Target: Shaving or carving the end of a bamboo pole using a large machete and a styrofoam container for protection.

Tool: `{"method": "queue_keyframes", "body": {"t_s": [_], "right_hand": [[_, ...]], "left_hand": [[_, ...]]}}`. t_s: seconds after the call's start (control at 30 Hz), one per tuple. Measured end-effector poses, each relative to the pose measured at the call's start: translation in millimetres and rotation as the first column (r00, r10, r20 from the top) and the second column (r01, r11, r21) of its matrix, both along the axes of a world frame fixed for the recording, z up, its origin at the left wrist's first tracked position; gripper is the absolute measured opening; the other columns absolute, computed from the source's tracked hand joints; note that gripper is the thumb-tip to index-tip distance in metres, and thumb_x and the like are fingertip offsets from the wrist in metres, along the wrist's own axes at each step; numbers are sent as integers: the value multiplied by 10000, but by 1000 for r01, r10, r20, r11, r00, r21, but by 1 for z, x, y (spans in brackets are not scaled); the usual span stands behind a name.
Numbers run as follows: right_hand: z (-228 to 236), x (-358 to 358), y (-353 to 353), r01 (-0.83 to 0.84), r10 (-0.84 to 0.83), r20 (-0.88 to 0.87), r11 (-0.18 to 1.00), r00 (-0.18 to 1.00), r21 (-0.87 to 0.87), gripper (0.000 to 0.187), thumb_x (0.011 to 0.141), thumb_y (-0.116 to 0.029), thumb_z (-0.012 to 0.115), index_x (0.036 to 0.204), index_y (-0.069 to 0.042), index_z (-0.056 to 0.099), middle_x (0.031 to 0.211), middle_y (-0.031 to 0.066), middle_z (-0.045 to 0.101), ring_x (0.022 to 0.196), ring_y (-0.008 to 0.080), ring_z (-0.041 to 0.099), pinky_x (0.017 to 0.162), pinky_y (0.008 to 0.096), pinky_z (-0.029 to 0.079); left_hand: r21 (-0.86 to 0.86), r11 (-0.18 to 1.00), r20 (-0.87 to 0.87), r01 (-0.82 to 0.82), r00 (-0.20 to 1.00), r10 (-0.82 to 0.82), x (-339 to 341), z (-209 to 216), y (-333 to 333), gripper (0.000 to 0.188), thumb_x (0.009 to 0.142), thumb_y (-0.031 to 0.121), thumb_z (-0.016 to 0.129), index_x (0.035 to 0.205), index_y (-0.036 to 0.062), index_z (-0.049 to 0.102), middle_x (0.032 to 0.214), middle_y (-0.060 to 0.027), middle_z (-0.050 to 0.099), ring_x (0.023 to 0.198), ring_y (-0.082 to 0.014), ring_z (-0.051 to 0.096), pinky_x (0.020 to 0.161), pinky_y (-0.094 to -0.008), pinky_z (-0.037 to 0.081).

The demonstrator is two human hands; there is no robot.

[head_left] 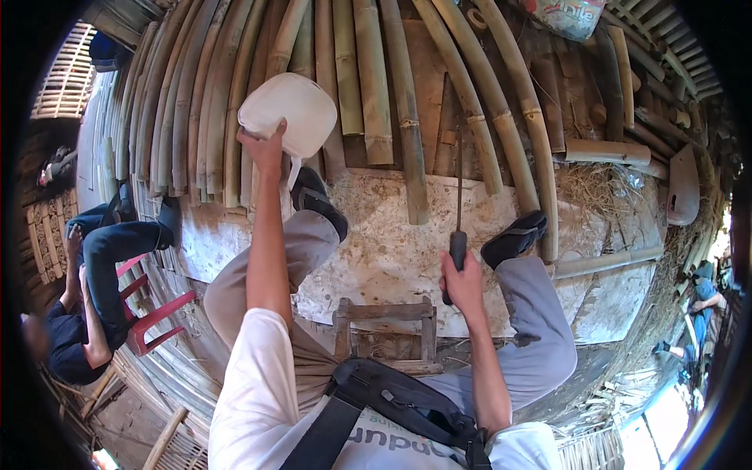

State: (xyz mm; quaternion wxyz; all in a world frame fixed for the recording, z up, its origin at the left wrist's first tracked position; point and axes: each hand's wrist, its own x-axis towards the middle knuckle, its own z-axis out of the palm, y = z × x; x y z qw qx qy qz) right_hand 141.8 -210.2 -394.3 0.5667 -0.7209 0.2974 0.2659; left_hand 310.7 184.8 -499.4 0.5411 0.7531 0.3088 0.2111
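Note:
My left hand (265, 147) is closed on the near edge of a white, rounded plastic container (294, 110), raised over the bamboo poles (227, 102). A narrow white strip hangs from the container's near side. Wrapped in my right hand (464, 286) is the black handle of a long, thin metal tool (459, 188). Its shaft points away from me toward the poles; whether it is a blade seen edge-on or a rod I cannot tell. Bamboo poles lie side by side at the far side, their near ends by my shoes.
A pale, stained board (376, 204) lies between my feet, with a small wooden frame (388, 329) nearer me. On the left a person sits on a red chair (149, 317). Bamboo offcuts (607, 153) and a plastic bag (568, 17) are at far right. Another person (701, 301) is farther right.

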Motion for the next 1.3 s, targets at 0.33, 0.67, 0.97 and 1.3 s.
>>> {"method": "queue_keyframes", "body": {"t_s": [0.33, 0.67, 0.97, 1.3], "right_hand": [[19, -26, -2, 215, -193, -141, 963, 971, 163, 205, 874, -185, 609, 804, -32, 494, 549, -2, 446, 382, 71, 404, 350, 226, 314], [6, -25, -16, 399, -377, -166, 908, 911, 131, 216, 885, -192, 592, 796, -52, 454, 563, 1, 423, 382, 76, 376, 345, 232, 304], [-6, -27, -13, 444, -398, -251, 880, 882, 166, 220, 883, -197, 599, 807, -47, 457, 561, 4, 427, 381, 79, 383, 347, 231, 302], [-7, -36, -13, 350, -309, -244, 926, 919, 143, 227, 882, -211, 603, 814, -35, 478, 555, 7, 435, 379, 84, 403, 344, 233, 305]], "left_hand": [[818, 490, -310, 302, 948, -67, -23, -2, -53, 704, 656, 228, 722, 1234, -17, 403, 1085, -269, 512, 988, -437, 499, 885, -485, 394], [121, 834, -778, 538, 573, -257, -30, -77, -188, 480, 673, 332, 717, 984, 12, 540, 872, -208, 628, 842, -390, 622, 722, -480, 501], [234, 886, -755, 399, 649, -94, -30, -91, -178, 745, 617, 454, 763, 1109, -28, 479, 1061, -228, 576, 1004, -371, 574, 846, -459, 473], [46, 943, -740, 329, 645, -189, -37, -128, -173, 859, 526, 448, 829, 1115, -65, 472, 1073, -237, 583, 989, -383, 576, 849, -452, 475]]}}
